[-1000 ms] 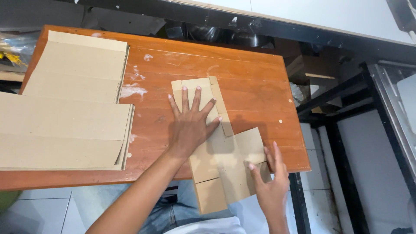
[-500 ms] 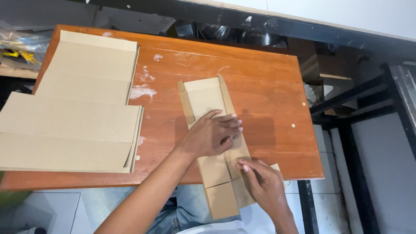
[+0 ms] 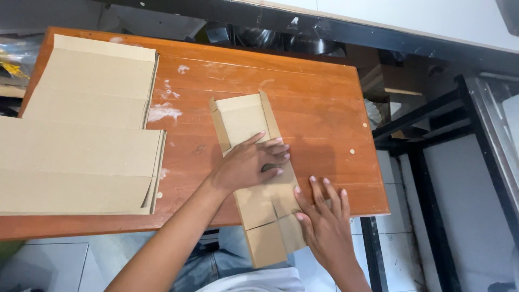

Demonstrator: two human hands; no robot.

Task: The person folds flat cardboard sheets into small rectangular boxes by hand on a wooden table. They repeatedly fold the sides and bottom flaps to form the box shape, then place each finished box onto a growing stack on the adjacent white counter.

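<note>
Left hand (image 3: 250, 165) flat, fingers curled, pressing folded brown cardboard box blank (image 3: 254, 167) on orange wooden table (image 3: 324, 119); right hand (image 3: 323, 219) spread open on blank's near flap, grasping nothing.

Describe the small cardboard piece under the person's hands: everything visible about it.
The cardboard blank is plain brown corrugated board, long and narrow, creased into panels with narrow side flaps raised at its far end. It lies flat on the orange wooden table, its near end overhanging the edge. The left hand presses its middle; the right hand lies flat on its near right side.
</note>
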